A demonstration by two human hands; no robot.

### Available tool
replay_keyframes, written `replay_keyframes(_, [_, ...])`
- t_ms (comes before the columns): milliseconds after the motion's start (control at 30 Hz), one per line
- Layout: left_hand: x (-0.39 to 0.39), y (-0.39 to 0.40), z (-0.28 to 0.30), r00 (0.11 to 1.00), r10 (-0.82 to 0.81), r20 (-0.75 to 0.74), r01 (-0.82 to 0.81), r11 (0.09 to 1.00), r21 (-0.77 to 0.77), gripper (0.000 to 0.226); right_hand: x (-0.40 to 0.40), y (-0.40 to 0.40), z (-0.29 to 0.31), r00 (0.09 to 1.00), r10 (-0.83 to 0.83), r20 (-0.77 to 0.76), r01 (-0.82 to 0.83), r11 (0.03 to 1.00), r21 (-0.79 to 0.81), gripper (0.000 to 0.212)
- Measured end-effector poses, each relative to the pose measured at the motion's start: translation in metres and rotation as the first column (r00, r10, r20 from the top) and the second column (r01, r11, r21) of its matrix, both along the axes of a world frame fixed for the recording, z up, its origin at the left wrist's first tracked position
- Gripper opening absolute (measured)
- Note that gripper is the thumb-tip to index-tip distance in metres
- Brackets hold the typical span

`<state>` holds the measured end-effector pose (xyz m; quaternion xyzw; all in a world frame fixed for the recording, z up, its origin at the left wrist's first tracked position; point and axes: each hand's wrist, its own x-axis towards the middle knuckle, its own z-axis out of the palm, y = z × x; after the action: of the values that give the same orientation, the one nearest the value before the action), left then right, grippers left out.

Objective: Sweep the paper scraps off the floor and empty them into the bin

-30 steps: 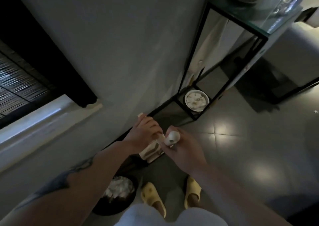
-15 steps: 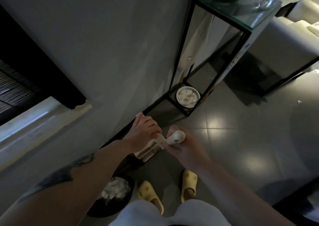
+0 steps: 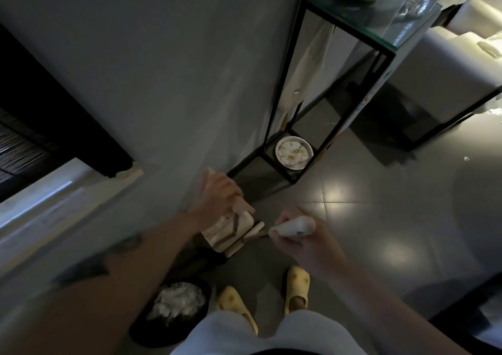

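My left hand [image 3: 217, 200] grips the top of a cream upright dustpan [image 3: 231, 228] held near the grey wall. My right hand [image 3: 304, 238] holds the white handle of a broom [image 3: 294, 227], whose shaft runs down beside the dustpan. Below my left forearm stands a black round bin [image 3: 141, 333] with white paper scraps [image 3: 178, 301] inside it. The broom's head is hidden behind the dustpan and my hands. My feet in yellow slippers [image 3: 296, 288] stand on the grey floor tiles just right of the bin.
A tall black-framed stand with a glass top [image 3: 342, 64] rises against the wall ahead, with a white patterned bowl [image 3: 293, 152] on its bottom shelf. A pale sofa [image 3: 448, 64] sits at the right. One small scrap [image 3: 466, 158] lies on the shiny floor.
My right hand has drawn the broom handle away to the right of the dustpan. The view has tilted a little, and my left hand has stayed on the dustpan.
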<state>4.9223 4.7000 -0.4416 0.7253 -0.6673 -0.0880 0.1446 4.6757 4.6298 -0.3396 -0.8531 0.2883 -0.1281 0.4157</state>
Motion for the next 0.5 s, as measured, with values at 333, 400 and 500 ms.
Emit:
replay_keyframes(333, [0.008,-0.016,0.017,0.997,0.015,-0.07,0.004,0.966,0.258,0.044,0.009,-0.039,0.009,0.954,-0.04,-0.298,0.047,0.999,0.015,0.024])
replay_keyframes(400, [0.007,-0.011,0.02,1.0,-0.01,-0.013,0.013,0.967,0.256,0.054,0.014,-0.043,0.015,0.924,-0.055,-0.379,0.056,0.998,-0.008,0.035])
replay_keyframes(500, [-0.001,-0.003,0.023,1.0,-0.028,-0.002,0.028,0.95,0.31,0.067,0.014,-0.039,0.018,0.897,-0.093,-0.431,0.084,0.996,-0.041,0.034])
